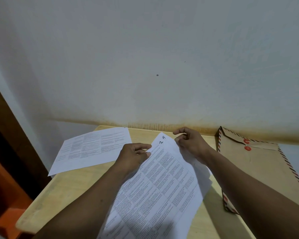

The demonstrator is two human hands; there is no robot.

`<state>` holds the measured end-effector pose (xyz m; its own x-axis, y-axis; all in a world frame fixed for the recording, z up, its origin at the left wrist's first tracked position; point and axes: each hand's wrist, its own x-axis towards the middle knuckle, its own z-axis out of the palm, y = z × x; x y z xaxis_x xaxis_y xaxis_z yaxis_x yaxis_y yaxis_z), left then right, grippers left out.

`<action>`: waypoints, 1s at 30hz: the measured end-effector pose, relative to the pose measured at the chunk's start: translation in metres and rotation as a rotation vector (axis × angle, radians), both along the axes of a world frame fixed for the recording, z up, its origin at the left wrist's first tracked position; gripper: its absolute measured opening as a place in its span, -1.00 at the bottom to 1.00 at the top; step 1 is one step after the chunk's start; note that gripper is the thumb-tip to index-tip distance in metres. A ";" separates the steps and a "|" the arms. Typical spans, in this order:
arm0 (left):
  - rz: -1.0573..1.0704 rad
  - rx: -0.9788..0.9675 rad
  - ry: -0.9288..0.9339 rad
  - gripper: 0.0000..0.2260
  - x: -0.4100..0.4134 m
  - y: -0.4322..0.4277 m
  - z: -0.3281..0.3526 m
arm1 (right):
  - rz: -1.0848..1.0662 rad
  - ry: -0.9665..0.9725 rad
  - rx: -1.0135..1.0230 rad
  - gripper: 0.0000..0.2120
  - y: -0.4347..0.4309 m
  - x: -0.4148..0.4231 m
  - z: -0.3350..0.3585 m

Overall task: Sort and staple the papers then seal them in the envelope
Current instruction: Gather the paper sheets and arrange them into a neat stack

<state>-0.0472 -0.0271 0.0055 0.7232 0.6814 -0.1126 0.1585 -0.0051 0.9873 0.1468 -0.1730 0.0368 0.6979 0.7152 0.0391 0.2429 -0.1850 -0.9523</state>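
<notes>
A stack of printed papers (164, 183) lies tilted in the middle of the wooden table (69, 185), with a handwritten number on its top corner. My left hand (134, 156) pinches the stack's upper left edge. My right hand (190, 141) holds the upper right edge with thumb and fingers. A separate printed sheet (91, 149) lies flat at the far left of the table. A brown envelope (255, 168) with red string buttons and a striped border rests at the right, partly under my right forearm. No stapler is visible.
A pale wall (145, 57) stands right behind the table's far edge. A dark wooden frame (5, 121) and an orange surface (5, 200) lie to the left, beyond the table's left edge.
</notes>
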 end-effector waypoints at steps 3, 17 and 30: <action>0.026 0.047 0.004 -0.79 0.003 0.001 0.004 | -0.030 -0.013 0.006 -0.67 -0.002 0.000 0.000; 0.087 0.326 0.110 -0.79 -0.001 -0.007 0.011 | 0.022 0.014 0.034 -0.84 -0.015 -0.037 -0.007; 0.020 0.170 0.106 -0.81 -0.005 0.002 0.008 | -0.038 -0.054 -0.055 -0.80 -0.008 -0.038 -0.021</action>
<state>-0.0525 -0.0251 0.0136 0.6993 0.7114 -0.0698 0.2633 -0.1657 0.9504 0.1091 -0.1814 0.0156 0.7227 0.6901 0.0387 0.2851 -0.2465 -0.9263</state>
